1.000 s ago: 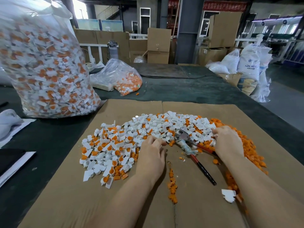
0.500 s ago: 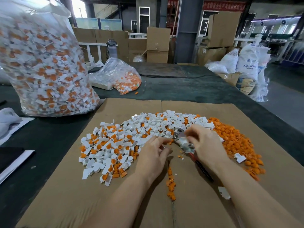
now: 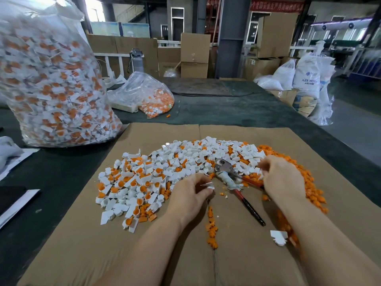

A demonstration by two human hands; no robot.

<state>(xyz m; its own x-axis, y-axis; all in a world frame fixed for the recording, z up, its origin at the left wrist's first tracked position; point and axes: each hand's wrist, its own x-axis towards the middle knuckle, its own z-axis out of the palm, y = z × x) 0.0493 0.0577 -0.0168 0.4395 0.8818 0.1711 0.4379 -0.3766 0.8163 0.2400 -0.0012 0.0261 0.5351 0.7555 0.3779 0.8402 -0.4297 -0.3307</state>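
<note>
A pile of white plastic pieces with orange inserts [image 3: 156,174] lies on a cardboard sheet [image 3: 61,254]. To its right is a heap of loose orange inserts [image 3: 309,182]. Pliers [image 3: 228,174] with red and black handles lie at the pile's near edge, between my hands. My left hand [image 3: 189,197] pinches a small white piece [image 3: 208,186] between thumb and fingertips. My right hand [image 3: 282,178] rests with curled fingers at the pile's right side, over the pliers' red handle. What those fingers hold is hidden.
A big clear bag of white and orange pieces [image 3: 51,83] stands at the far left, with a smaller bag [image 3: 148,96] behind the cardboard. A short row of orange inserts [image 3: 211,228] and a loose white piece [image 3: 278,237] lie near me. Boxes and sacks stand beyond the table.
My right hand went from the orange heap left to the pliers, then drew back right. My left hand stayed at the pile's near edge, now pinching a white piece.
</note>
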